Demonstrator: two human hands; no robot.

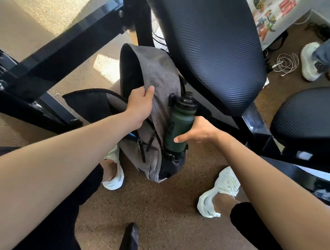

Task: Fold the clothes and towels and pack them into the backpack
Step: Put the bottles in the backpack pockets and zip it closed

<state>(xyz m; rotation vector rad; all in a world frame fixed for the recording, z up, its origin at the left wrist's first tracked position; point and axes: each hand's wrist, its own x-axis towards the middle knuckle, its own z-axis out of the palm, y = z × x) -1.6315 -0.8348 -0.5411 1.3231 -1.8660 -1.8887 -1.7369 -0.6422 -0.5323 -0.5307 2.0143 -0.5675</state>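
Both hands on the grey backpack [160, 73] that stands on the floor [164, 203].
The backpack is upright between 2 white shoes [219, 193], just beside a black chair [215, 40], and its main compartment is open. The left hand [140, 105] pinches the grey top flap, with the thumb over the cloth and the other fingers hidden under it. The right hand [199, 131] is curled around a dark green bottle [180, 124] in the side pocket, thumb pressed on its front.
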